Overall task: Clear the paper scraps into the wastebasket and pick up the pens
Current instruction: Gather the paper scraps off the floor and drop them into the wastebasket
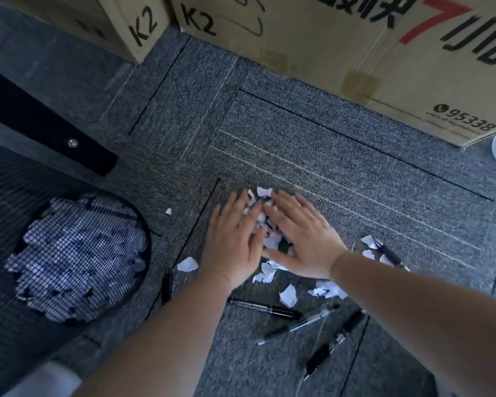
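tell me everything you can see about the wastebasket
The wastebasket is a black wire-mesh bin with a round rim, standing on the grey carpet at the left of the view, seen from above through its mesh wall. White crumpled paper already fills its bottom. A black pen lies on the floor just beside its right side. Neither hand touches it.

White paper scraps (pixel 287 295), black pens (pixel 265 307), speckled grey carpet (pixel 298 144), seemingly black mesh wastebasket (pixel 9 196)
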